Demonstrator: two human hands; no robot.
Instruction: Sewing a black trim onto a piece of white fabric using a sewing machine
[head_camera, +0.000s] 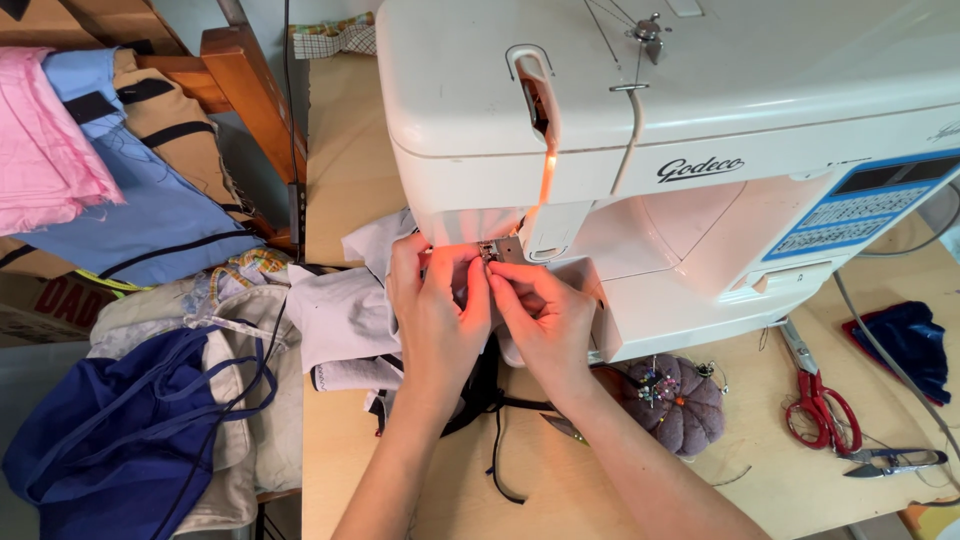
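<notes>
Head view: left hand (437, 310) and right hand (545, 318) pinch white cloth (340, 310) together at the presser foot (490, 251) of a white sewing machine (680, 150). Red scissors (820, 405) and a pincushion (680, 400) lie on the table (800, 480).

both hands (495, 305) meet fingertip to fingertip, forearms angled inward.

A blue control panel (865, 205) with a dark oblong screen (900, 172) above rows of small pale symbols sits on the right front of the white sewing machine (700, 100). A brown cardboard box (45, 300) with red lettering lies at far left, partly under cloth.
</notes>
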